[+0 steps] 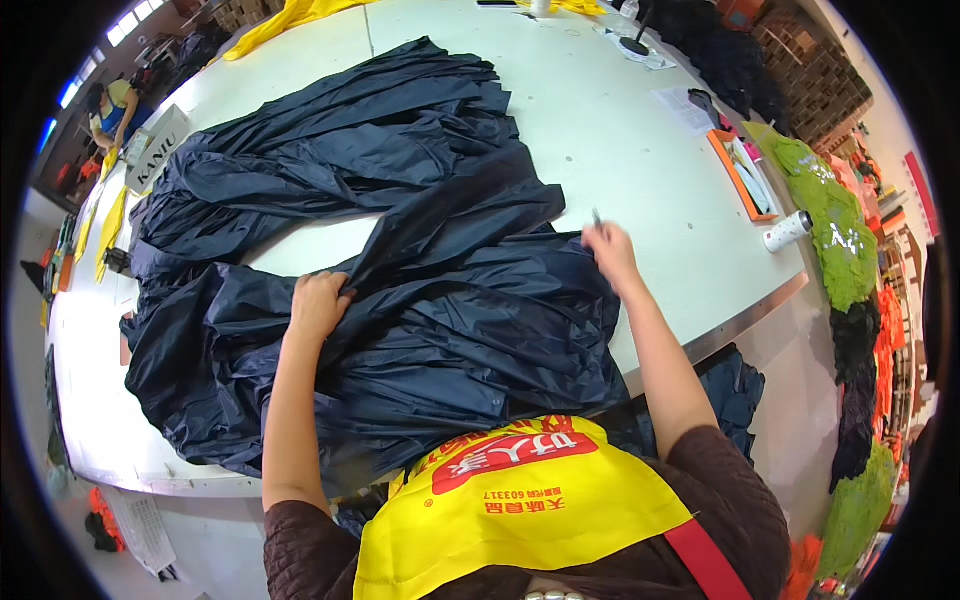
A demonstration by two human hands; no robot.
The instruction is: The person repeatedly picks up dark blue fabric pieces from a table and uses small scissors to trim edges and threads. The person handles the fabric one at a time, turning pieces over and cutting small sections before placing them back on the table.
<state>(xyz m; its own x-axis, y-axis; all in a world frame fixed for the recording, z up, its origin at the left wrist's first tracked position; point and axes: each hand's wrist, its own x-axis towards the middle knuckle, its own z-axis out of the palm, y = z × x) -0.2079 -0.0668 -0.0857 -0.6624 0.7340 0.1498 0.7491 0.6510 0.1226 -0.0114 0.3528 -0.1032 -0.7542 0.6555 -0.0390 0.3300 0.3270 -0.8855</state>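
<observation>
A large dark navy garment of thin shiny fabric (400, 230) lies spread and crumpled over a white work table (620, 130). My left hand (318, 303) grips a fold of that fabric near the middle of the pile. My right hand (610, 250) rests on the fabric's right edge and pinches a small thin dark tool between its fingers. What the tool is I cannot tell. I wear a yellow apron (520, 500) over dark brown sleeves.
An orange tray (745, 180) with small items, a white roll (788, 231) and papers (685, 108) lie at the table's right. Yellow fabric (280, 20) lies at the far end. Green, orange and black cloth heaps (850, 260) line the right. Another person (112, 110) works far left.
</observation>
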